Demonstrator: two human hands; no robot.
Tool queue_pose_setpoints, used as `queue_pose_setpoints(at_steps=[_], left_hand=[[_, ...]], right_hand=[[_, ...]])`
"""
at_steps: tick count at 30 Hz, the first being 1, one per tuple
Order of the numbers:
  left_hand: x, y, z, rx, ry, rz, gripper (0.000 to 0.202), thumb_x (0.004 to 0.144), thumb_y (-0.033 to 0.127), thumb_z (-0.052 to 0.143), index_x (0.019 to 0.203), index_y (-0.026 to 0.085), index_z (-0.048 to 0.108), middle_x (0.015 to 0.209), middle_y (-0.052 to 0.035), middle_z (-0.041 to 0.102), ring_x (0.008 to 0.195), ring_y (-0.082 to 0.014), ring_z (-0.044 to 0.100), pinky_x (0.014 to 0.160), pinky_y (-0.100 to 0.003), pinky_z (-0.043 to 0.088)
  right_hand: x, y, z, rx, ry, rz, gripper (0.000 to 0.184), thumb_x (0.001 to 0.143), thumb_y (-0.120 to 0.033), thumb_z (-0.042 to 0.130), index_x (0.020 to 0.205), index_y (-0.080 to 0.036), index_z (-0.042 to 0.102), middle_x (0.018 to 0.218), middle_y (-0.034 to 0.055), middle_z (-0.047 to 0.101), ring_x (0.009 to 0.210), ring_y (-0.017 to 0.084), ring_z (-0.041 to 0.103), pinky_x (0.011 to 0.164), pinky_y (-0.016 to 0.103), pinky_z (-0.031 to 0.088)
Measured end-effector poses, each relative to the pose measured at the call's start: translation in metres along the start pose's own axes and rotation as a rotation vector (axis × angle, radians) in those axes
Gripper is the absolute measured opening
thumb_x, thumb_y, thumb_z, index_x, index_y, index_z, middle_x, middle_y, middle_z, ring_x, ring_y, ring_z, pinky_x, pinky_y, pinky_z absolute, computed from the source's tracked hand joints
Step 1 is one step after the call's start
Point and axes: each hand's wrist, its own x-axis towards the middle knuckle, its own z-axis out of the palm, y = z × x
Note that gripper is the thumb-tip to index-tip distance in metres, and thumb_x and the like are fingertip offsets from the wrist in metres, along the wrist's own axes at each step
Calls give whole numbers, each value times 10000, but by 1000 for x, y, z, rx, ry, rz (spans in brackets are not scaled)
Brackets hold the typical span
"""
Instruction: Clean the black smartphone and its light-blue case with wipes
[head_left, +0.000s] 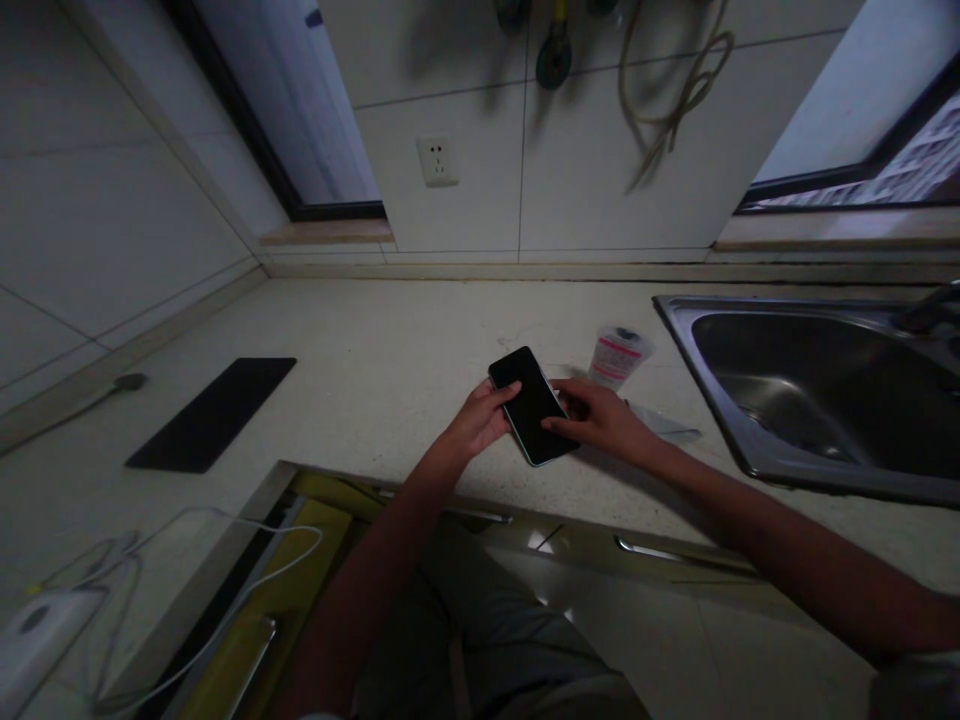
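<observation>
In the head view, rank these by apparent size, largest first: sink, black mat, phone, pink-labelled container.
1. sink, cut off by the frame
2. black mat
3. phone
4. pink-labelled container

The phone sits nearer the camera than the mat, so their true order is unsure.

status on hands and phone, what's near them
Left hand gripping black smartphone, screen dark. Right hand fingers over phone. Labelled plastic container and clear plastic strip beyond right hand.
</observation>
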Motion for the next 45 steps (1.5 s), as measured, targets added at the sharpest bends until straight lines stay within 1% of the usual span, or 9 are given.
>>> queue_pose_setpoints(at_steps=[4,8,10,19,24,29,35,40,45], left_hand=[[0,0,0,-18,-10,6,503,698,241,865,1130,129,634,1039,-142,744,1022,-300,710,939,-468,550],[0,1,0,-28,-17,-4,519,692,244,870,1137,128,629,1033,-140,743,1017,-300,708,939,-473,549],[1,2,0,-33,-14,-7,511,698,239,864,1138,131,628,1037,-139,741,1027,-301,705,942,-478,546],[0,2,-1,-41,-1,-12,485,703,235,855,1124,141,634,1039,-141,732,1058,-315,691,939,-491,538],[1,3,-2,-51,11,-21,437,716,220,828,1103,138,643,1012,-141,732,1036,-312,694,934,-487,538],[1,5,-2,-97,36,-54,351,748,224,783,1061,129,656,970,-133,732,979,-288,696,922,-474,539],[0,7,-1,-120,42,-98,380,747,237,759,1089,120,643,996,-153,736,1048,-309,688,958,-483,523],[-1,7,-1,-117,51,-96,361,735,234,758,1061,126,647,975,-150,739,1044,-314,690,955,-488,524],[-1,8,0,-118,50,-88,343,725,223,760,1036,124,653,960,-147,739,1022,-307,691,944,-477,523]], right_hand=[[-2,1,4,10,5,4,515,803,-424,732,1250,-184,646,826,34,630,648,164,535,594,296,434],[-4,-1,5,28,19,13,669,818,-441,721,1406,-189,525,832,17,607,644,164,535,602,305,445],[-5,-1,5,16,15,1,687,839,-444,704,1444,-199,490,843,20,611,646,165,530,606,309,449],[-7,-2,6,-62,34,-77,596,904,-433,633,1442,-202,517,930,77,628,707,200,553,655,360,484],[-7,-3,6,-70,26,-77,577,918,-423,615,1449,-224,506,915,68,609,723,212,561,663,369,495],[-8,-2,7,-94,19,-71,595,919,-424,606,1457,-194,499,909,71,600,747,223,568,690,383,503],[-6,2,7,-128,20,-83,595,923,-435,603,1459,-196,505,939,84,633,744,225,577,706,397,511],[-5,4,6,-138,9,-96,597,930,-438,602,1469,-206,496,974,98,656,734,221,581,698,390,511],[-5,4,7,-134,12,-103,587,931,-452,596,1459,-211,507,944,91,648,719,220,575,690,388,507]])
